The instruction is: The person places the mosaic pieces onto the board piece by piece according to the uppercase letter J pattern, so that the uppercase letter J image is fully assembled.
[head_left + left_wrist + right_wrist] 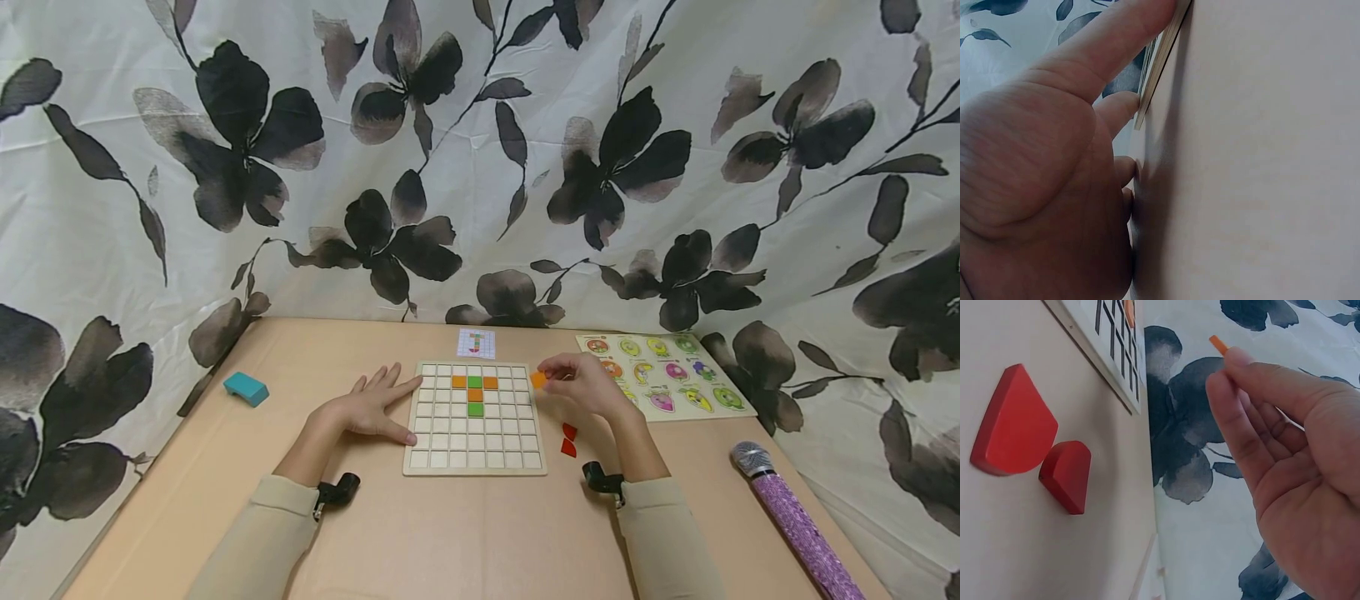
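A white gridded board lies on the table, with several orange and green square tiles set in its upper middle cells, such as a green tile. My left hand rests at the board's left edge, fingers spread, thumb and index finger touching the rim. Between thumb and fingertip my right hand pinches an orange tile, held up off the table just beyond the board's right edge. Two red pieces with one curved side, a larger-looking one and another, lie on the table below that hand.
Behind the board is a small pattern card. A sheet of cartoon fruit pictures lies at the back right, partly behind the right hand. A blue block sits at far left; a glittery purple microphone lies at right.
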Motion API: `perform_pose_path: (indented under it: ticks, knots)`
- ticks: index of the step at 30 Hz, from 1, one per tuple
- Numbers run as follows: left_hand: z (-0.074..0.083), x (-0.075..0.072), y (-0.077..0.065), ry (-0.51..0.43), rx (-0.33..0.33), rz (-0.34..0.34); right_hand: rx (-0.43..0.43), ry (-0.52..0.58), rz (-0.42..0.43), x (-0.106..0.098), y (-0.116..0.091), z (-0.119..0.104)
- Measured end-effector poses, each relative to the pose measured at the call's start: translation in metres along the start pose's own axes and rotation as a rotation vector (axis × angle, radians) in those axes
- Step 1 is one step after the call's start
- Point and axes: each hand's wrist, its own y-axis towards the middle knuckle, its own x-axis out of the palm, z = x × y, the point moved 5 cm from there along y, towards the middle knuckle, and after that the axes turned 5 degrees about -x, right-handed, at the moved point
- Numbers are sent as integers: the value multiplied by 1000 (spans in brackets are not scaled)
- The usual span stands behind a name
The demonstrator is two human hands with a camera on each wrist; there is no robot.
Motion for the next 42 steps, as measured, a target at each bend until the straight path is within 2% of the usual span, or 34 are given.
perform_pose_path:
  ticks: [12,21,31,37,42]
  knots:
    - [0,-1,0,6,9,-1,-20,62,88,7,7,-13]
    - [-1,0,1,7,6,-1,-70,76,97,21,11,-24]
    - [0,1,0,4,1,-8,-70,68,13,42,14,-33]
    - [2,1,-1,-1,8,-7,-123,59,-21,52,16,-38]
    - [2,0,-2,-3,3,-5,-131,61,-43,59,16,-42]
